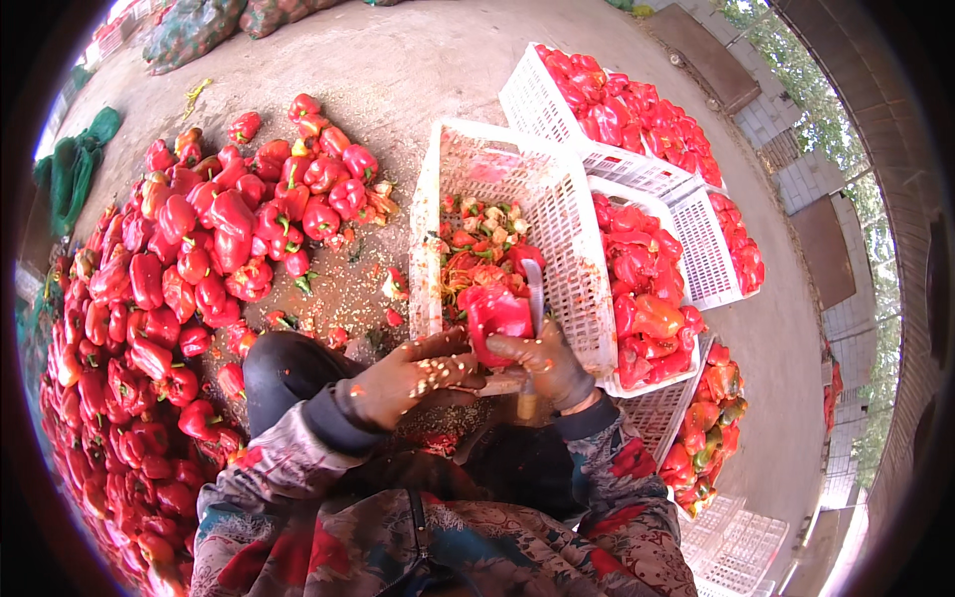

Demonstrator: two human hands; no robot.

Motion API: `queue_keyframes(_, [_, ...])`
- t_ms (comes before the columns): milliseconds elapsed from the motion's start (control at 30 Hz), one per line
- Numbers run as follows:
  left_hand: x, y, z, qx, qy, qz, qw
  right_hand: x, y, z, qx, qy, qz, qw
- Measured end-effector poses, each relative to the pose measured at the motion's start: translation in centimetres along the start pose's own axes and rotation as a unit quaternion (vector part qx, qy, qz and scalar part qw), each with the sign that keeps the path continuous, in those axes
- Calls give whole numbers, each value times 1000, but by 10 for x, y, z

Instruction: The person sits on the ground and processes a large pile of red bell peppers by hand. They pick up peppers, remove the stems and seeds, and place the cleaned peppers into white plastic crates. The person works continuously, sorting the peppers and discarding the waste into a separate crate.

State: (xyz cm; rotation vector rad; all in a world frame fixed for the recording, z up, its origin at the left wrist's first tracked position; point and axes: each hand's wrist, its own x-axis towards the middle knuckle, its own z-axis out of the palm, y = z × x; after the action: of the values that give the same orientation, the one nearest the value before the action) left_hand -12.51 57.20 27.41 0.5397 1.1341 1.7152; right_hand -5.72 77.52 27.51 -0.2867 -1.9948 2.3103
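Observation:
A red bell pepper (498, 319), seemingly cut open, is above the near end of a white plastic crate (597, 298). My right hand (548, 366), in a dirty glove, has its thumb against the pepper and grips a knife (534, 287). The blade points up and away from me, and a yellowish handle (527, 404) shows below the hand. At the pepper's left edge is my left hand (418, 377), gloved and speckled with pale seeds. Whether its fingertips grip the pepper is hidden. Pepper cores and stems (485, 227) lie inside the crate.
To the left spreads a large pile of whole red peppers (171, 298). Crates of red peppers (645, 291) stand on the right, with another crate of peppers (623, 112) behind. Seeds litter the concrete floor (336, 291). Filled mesh sacks (195, 30) lie at the far left.

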Motion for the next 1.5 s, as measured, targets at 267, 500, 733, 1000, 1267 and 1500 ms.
queue_keyframes(267, [-45, 82, -95, 14, 356, 172, 918, 88, -36, -200, -371, 337, 62, 863])
queue_keyframes(500, [-58, -97, -261, -76, 487, -6, 870, 158, -24, -404, -698, 375, 49, 608])
queue_keyframes(733, [49, -115, -290, -48, 489, -100, 865, 197, 0, -383, -777, 242, 247, 526])
queue_keyframes(1000, [230, -66, -351, 695, 339, -229, 592, 208, 7, -298, -780, 212, -58, 586])
queue_keyframes(1267, [260, -77, -403, 590, 453, -212, 635, 207, 16, -128, -666, 85, -17, 741])
queue_keyframes(1500, [193, -91, -382, 42, 394, 138, 908, 211, 12, -38, -403, 13, 100, 910])
